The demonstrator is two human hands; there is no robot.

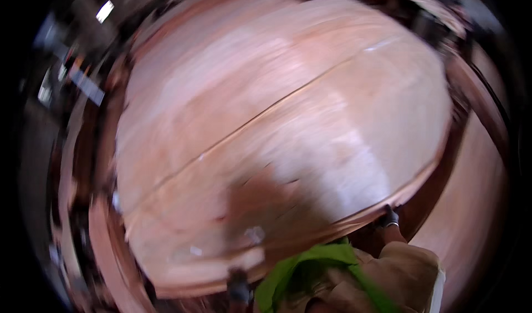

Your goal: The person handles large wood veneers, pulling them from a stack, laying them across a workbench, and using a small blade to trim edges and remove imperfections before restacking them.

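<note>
Large, thin, pale pinkish-tan wood veneer sheets (310,141) lie in front of me and fill most of the view. A long seam or overlapping edge runs diagonally across them. My right hand (390,219), in a dark glove, grips the near right edge of the veneer, with its fingers partly hidden at the rim. My left hand (239,286), also dark-gloved, is at the near edge further left. Motion blur smears its fingers, so its hold is unclear. My shadow falls over the veneer between the hands.
More veneer sheets (465,202) lie to the right, lower than the near edge. Long wooden strips (111,252) run along the left side. A pale rectangular panel (87,87) shows at the far left. Dark clutter lines the far edge, blurred.
</note>
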